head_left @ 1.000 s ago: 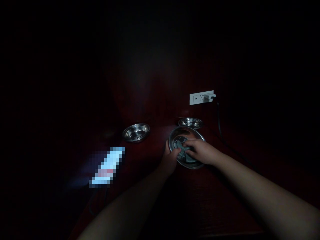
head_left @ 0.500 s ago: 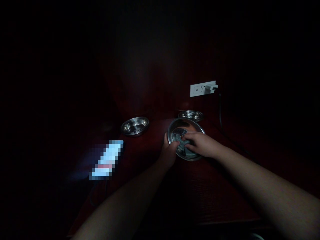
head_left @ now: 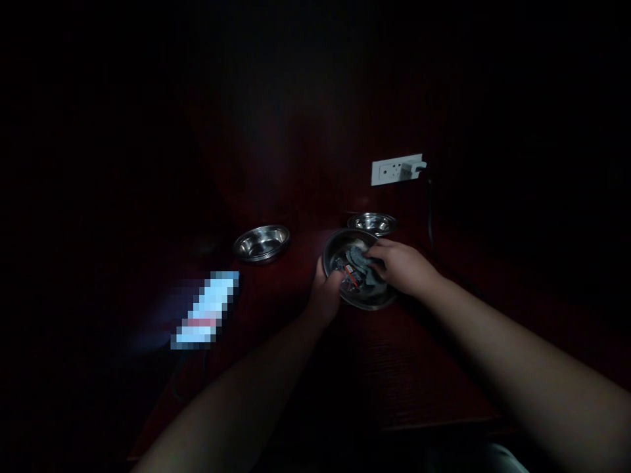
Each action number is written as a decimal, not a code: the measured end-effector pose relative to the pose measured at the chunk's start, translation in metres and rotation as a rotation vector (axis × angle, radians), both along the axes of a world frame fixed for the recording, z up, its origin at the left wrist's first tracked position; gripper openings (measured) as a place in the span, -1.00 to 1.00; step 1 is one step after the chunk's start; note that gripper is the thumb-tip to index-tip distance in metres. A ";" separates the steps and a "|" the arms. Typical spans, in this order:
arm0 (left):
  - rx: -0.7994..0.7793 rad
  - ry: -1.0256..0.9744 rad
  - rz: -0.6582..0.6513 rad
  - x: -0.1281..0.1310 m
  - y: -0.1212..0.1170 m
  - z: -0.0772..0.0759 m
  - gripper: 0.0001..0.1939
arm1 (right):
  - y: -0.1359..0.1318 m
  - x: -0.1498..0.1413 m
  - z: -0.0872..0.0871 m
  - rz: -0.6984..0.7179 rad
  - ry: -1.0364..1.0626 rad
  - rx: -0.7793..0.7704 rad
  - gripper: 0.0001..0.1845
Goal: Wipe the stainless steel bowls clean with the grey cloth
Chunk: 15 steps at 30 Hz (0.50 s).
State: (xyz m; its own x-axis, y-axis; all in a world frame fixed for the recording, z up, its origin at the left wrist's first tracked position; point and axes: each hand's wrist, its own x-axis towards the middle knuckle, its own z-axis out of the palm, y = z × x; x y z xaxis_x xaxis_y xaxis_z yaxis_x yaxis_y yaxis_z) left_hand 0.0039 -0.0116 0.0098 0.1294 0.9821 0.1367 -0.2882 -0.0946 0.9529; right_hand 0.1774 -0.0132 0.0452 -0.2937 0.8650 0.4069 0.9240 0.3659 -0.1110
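A shiny steel bowl [head_left: 372, 303] is tilted towards me above the dark red table. My left hand [head_left: 326, 294] grips its left side, thumb over the rim and the other fingers hidden behind. My right hand [head_left: 403, 268] reaches over the right rim, its fingertips closed on a grey-green cloth [head_left: 363, 261] that lies bunched in the bowl. Beside the cloth, near my left thumb, are small items in clear wrapping, one a thin red-orange strip [head_left: 351, 276]. The dim light hides what exactly they are.
Steel bowls [head_left: 261, 244], seemingly stacked, stand at left. Another steel dish [head_left: 372, 224] sits right behind the held bowl. A glowing, blurred-out screen [head_left: 204, 312] lies near my left forearm. On the wall, a socket [head_left: 389, 171] holds a plug with a hanging cable [head_left: 430, 213].
My right hand has drawn the cloth up towards the bowl's right side, uncovering the red-orange strip and clear wrapping. The whole view has shifted slightly.
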 end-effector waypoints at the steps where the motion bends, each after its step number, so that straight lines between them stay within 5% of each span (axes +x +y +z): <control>1: 0.004 -0.003 0.003 0.000 -0.001 0.000 -0.59 | 0.000 0.000 0.001 -0.023 -0.008 0.014 -0.78; 10: 0.119 0.000 0.023 0.002 -0.003 0.000 -0.57 | -0.004 -0.009 -0.003 -0.014 -0.116 -0.072 -0.83; 15: 0.140 0.026 0.060 0.004 -0.002 0.000 -0.51 | -0.006 -0.009 -0.004 0.119 -0.092 -0.177 -0.87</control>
State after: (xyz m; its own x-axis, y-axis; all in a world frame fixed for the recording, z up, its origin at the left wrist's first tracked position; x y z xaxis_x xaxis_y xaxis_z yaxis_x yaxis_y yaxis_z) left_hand 0.0077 -0.0137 0.0101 0.0768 0.9598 0.2698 -0.2531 -0.2430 0.9364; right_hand 0.1684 -0.0194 0.0409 -0.4267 0.8774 0.2192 0.8847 0.4553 -0.1004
